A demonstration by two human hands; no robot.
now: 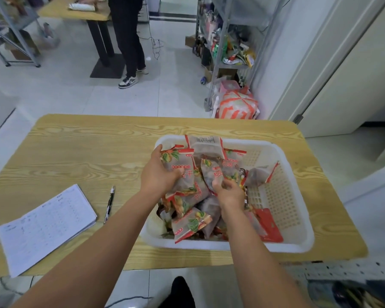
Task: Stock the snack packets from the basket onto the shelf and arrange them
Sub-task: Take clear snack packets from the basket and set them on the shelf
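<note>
White plastic basket (231,246) on the right half of the wood-grain worktop (87,152), and it's heaped with packets (191,223): red-trimmed, fruit printed on the front, piled every which way on the basket's left side, with bare perforated floor showing on its right. Both arms are in! Left grip (158,174) is curled round a packet (178,163) at the top of the heap, near the far-left corner, thumb across its front. Right grip (229,192) is just beside it and lower in the pile, fingers bent, pinching the bottom edge of a second packet (218,172) that stands tilted in the middle. Over on the left of the worktop lies a stack of papers (47,225) with a pen (109,203) just beside it, both well apart from the basket. Beyond the worktop, a metal shelf (227,41) by the right wall holds assorted goods, with an orange-and-white bag (238,105) at its foot. Another person (127,41) stands at a table (76,12) further back.
</note>
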